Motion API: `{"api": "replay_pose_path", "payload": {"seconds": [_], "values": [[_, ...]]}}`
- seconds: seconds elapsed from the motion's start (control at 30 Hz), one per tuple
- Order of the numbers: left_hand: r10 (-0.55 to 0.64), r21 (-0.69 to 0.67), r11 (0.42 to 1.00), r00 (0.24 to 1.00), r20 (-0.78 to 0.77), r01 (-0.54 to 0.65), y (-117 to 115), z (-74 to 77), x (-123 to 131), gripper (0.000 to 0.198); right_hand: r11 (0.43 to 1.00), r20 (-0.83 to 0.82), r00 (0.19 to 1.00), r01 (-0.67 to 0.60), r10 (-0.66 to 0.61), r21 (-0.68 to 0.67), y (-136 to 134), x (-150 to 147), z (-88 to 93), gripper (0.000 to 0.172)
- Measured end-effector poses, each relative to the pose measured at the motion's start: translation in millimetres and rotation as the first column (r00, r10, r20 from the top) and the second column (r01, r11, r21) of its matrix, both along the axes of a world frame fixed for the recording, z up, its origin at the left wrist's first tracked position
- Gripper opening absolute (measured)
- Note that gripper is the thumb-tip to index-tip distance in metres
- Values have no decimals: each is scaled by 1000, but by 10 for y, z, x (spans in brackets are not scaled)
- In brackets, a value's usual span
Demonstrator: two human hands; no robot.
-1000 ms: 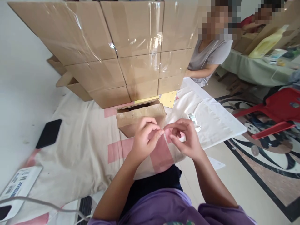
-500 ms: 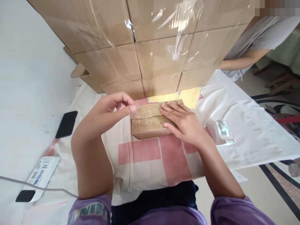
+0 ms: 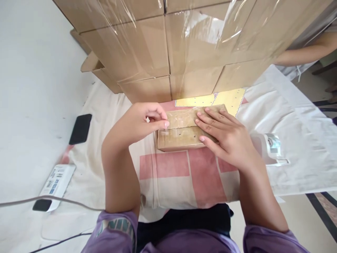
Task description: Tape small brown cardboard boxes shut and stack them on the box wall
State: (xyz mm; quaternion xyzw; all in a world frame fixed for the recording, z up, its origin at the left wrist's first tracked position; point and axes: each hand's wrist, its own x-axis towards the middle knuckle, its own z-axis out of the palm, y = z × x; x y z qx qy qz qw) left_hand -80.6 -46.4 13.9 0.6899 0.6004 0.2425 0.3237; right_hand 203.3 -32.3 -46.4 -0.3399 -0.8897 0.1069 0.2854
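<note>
A small brown cardboard box [image 3: 181, 140] lies on the cloth in front of me, its top shiny with clear packing tape [image 3: 180, 118]. At the box's left end, my left hand [image 3: 149, 119] has thumb and forefinger pinched together at the end of the tape. My right hand [image 3: 223, 135] lies flat across the box's right part, fingers spread and pressing on its top. It covers that end of the box. Just right of this hand stands a white tape dispenser-like object [image 3: 271, 149], partly hidden.
Behind the box rises a wall of taped cartons [image 3: 195, 45], with a yellow sheet [image 3: 229, 98] at its foot. A black phone [image 3: 80, 129], a white packet [image 3: 59, 181] and a cable [image 3: 76, 203] lie left. Another person's arm [image 3: 308, 54] shows at the right.
The view has shifted, so everything sits further right. My left fingers have closed into a tighter pinch at the box's left end. My right hand stays flat on the box.
</note>
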Motion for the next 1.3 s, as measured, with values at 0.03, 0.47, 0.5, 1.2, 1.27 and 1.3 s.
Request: {"api": "replay_pose_path", "payload": {"seconds": [0.03,0.47,0.5,1.2,1.27,1.3], "values": [[-3,-11,1000,1000,3,3,16,-9,8,14,1000,-3,1000,2,-2,-7,2,-3,4,41],[-39,-49,998,999,18,40,50,-98,-22,12,998,46,997,57,-57,12,-6,-38,0,39],[-35,-48,998,999,23,37,45,-103,-17,12,998,56,997,58,-59,17,-6,-36,-3,39],[-121,-113,985,987,105,132,93,-180,-45,28,988,163,980,96,-115,121,-96,-21,15,40],[-125,-114,984,988,88,135,89,-172,-40,30,989,157,981,94,-112,117,-95,-21,21,40],[-130,-115,984,988,81,139,89,-171,-40,31,989,156,982,93,-110,115,-94,-20,23,41]]}}
